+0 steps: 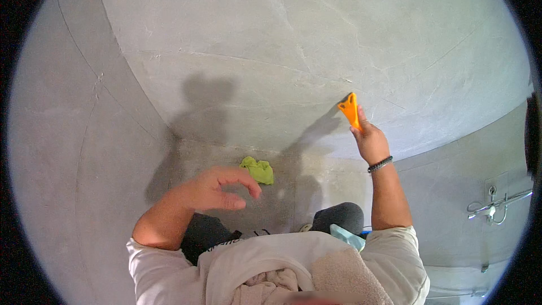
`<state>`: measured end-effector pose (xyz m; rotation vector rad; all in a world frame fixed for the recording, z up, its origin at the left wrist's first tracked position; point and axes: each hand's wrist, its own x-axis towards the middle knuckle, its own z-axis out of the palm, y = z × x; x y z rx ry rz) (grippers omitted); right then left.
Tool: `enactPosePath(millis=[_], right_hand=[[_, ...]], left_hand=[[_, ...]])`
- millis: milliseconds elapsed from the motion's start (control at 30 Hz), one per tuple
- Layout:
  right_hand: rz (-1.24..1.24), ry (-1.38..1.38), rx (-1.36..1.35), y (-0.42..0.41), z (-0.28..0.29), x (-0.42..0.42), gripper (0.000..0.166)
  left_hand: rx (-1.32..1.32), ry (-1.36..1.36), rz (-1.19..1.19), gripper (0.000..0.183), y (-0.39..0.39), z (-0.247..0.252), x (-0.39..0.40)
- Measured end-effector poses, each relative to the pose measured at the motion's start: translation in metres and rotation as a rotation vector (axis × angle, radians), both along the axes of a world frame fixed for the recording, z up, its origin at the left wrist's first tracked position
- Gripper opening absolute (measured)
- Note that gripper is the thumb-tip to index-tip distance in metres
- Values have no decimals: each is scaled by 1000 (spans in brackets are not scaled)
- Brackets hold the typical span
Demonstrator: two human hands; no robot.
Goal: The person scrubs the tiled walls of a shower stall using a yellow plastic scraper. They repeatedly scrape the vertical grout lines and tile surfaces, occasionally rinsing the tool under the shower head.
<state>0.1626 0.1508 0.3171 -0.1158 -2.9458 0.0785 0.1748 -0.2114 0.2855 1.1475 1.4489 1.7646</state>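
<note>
My right hand (370, 140) grips the handle of an orange plastic scraper (349, 110), whose dark head points up and left at the grey tiled wall (262, 89). Whether its edge touches the wall I cannot tell. My left hand (226, 188) is raised in front of my body with thumb and fingers apart and curved, holding nothing. Just beyond it, partly behind the fingers in this view, a crumpled yellow-green cloth (260, 171) lies on the floor near the foot of the wall.
A side wall (55, 135) stands at the left, meeting the wall ahead in a corner. Chrome fittings (491, 209) are mounted on the right wall. A light blue cloth (347, 237) is by my right knee. A beige towel (343, 271) hangs over my chest.
</note>
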Motion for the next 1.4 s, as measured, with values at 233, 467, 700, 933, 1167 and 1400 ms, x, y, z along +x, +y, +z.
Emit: enactPosePath(millis=[233,467,700,933,1167,1400], right_hand=[[299,-10,-56,-112,9,-46,54],[39,-58,-103,-23,10,-4,53],[279,-146,-163,-108,6,-47,52],[26,-108,-204,-18,0,-3,52],[351,-173,-200,-125,-24,-56,50],[291,-112,-673,-125,-81,-28,59]], left_hand=[[-254,-182,244,21,51,-28,-14],[-287,-207,545,23,11,-43,-12],[-254,-201,487,23,56,-42,-18],[-256,-311,703,25,30,-63,-22],[-83,-390,800,35,104,-62,-41],[48,-556,845,31,132,-96,-75]])
